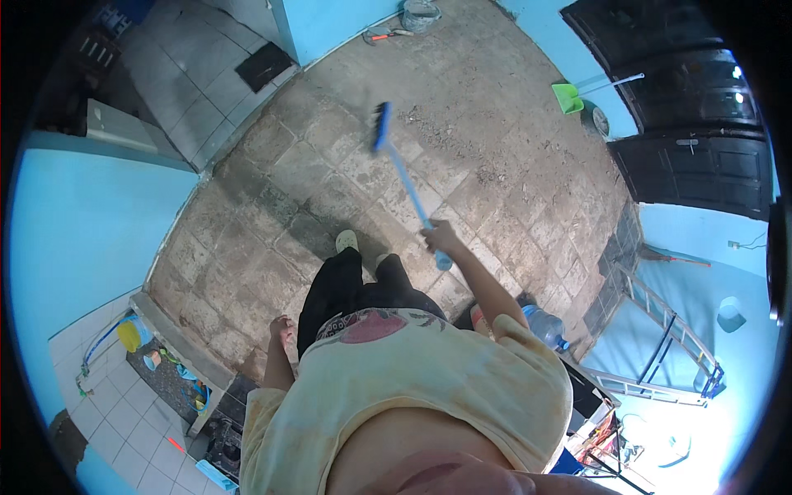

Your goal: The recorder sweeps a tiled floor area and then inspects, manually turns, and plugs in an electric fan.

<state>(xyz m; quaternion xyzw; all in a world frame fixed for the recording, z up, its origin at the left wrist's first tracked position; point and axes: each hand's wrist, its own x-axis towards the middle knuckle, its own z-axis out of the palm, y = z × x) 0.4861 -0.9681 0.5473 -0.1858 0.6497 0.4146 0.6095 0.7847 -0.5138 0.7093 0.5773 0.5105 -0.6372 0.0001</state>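
Observation:
My right hand [443, 238] is wrapped round the light blue handle of a broom [406, 180], near its lower end. The broom's blue head [382, 126] with dark bristles points away from me, over the dusty tiled floor [330, 177]. It looks slightly blurred, and I cannot tell whether the bristles touch the tiles. Beside my left thigh hangs my left hand [282, 328], loosely open with nothing visible in it. Loose crumbly debris [487, 175] lies scattered to the right of the broom and farther off.
A green dustpan [568, 98] with a long handle stands by the dark door [697, 165]. At the far wall sit a bucket [420, 15] and an orange-handled tool [388, 35]. To my right are a large water bottle [544, 327] and a folding ladder [672, 330]; a low ledge [177, 342] borders the left.

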